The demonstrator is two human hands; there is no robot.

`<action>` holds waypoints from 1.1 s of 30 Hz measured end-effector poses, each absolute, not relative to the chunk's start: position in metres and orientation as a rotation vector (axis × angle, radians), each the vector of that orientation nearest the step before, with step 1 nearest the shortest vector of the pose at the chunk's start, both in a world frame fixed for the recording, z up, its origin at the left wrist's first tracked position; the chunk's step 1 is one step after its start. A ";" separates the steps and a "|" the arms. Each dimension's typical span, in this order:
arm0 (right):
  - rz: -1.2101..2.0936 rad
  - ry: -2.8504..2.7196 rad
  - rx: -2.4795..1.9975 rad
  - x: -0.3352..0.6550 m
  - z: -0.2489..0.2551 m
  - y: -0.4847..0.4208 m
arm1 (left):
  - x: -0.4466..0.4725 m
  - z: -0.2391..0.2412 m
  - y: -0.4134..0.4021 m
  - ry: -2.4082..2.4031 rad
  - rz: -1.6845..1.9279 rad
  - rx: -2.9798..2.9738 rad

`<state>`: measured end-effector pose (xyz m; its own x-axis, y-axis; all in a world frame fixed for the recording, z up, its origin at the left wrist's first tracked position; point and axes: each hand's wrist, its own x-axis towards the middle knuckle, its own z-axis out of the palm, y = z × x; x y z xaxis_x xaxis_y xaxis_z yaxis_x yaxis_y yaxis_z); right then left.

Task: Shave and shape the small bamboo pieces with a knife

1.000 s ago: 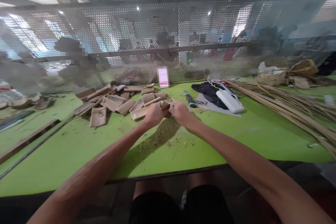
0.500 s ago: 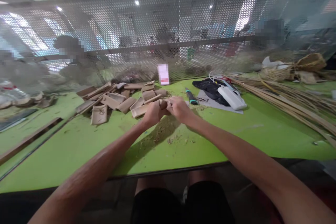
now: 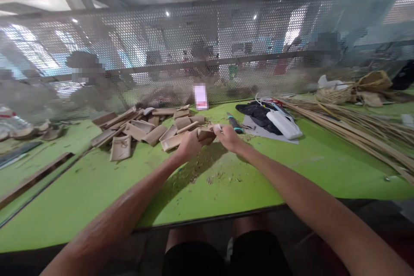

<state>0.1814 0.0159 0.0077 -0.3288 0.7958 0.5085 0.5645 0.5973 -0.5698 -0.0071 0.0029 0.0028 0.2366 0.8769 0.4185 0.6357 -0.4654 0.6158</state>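
Over the green table, my left hand is closed around the left end of a short, curved bamboo piece. My right hand is closed at the right end of the same piece. Something small and whitish shows at its thumb; I cannot make out whether it is a wrap or a held object. Just left of my hands lies a heap of split bamboo pieces. Shavings are scattered on the table beneath them. A knife with a black and teal handle lies beyond my right hand.
A white device rests on black cloth to the right. Long bamboo strips stretch along the right side, near a woven basket. A perforated screen stands behind the green table. A wooden bar lies left.
The bamboo piece has turned, so its long side now shows between my hands instead of its end. My hands are slightly farther apart. The view has tilted up a little.
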 end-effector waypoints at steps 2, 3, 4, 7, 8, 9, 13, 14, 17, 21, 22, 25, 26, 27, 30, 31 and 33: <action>0.461 -1.945 -1.035 0.185 0.008 0.018 | -0.007 0.002 0.002 1.466 1.071 2.184; 0.506 -1.910 -1.022 0.186 0.007 0.019 | -0.007 0.003 0.001 1.483 1.072 2.179; 0.558 -1.878 -1.009 0.186 0.007 0.020 | -0.007 0.003 0.000 1.489 1.072 2.178; 0.725 -1.770 -0.952 0.186 0.005 0.025 | -0.008 0.004 -0.001 1.503 1.046 2.202; 0.774 -1.730 -0.935 0.186 0.003 0.027 | -0.008 0.005 -0.001 1.504 1.032 2.213; 0.818 -1.690 -0.924 0.186 0.002 0.029 | -0.008 0.005 -0.002 1.496 1.021 2.221; 0.942 -1.569 -0.917 0.187 0.002 0.032 | -0.008 0.005 -0.003 1.444 1.037 2.212; 0.957 -1.555 -0.918 0.187 0.003 0.031 | -0.008 0.005 -0.003 1.434 1.049 2.200; 0.983 -1.529 -0.919 0.187 0.006 0.028 | -0.008 0.003 -0.003 1.400 1.074 2.170; 0.992 -1.486 -0.923 0.187 0.008 0.027 | -0.009 0.001 -0.002 1.384 1.066 2.183; 0.991 -1.473 -0.921 0.187 0.007 0.028 | -0.009 0.000 -0.001 1.385 1.063 2.187; 0.993 -1.410 -0.893 0.186 0.006 0.030 | -0.010 -0.001 0.000 1.379 1.061 2.181; 0.994 -1.387 -0.884 0.186 0.006 0.030 | -0.011 -0.001 0.000 1.378 1.060 2.175; 0.998 -1.371 -0.879 0.186 0.006 0.029 | -0.011 -0.002 0.000 1.377 1.058 2.168; 1.002 -1.373 -0.887 0.187 0.008 0.025 | -0.011 -0.002 -0.001 1.364 1.057 2.151; 0.995 -1.391 -0.895 0.188 0.010 0.023 | -0.011 -0.002 -0.001 1.349 1.059 2.148; 0.966 -1.437 -0.922 0.190 0.011 0.021 | -0.011 -0.002 -0.002 1.310 1.060 2.146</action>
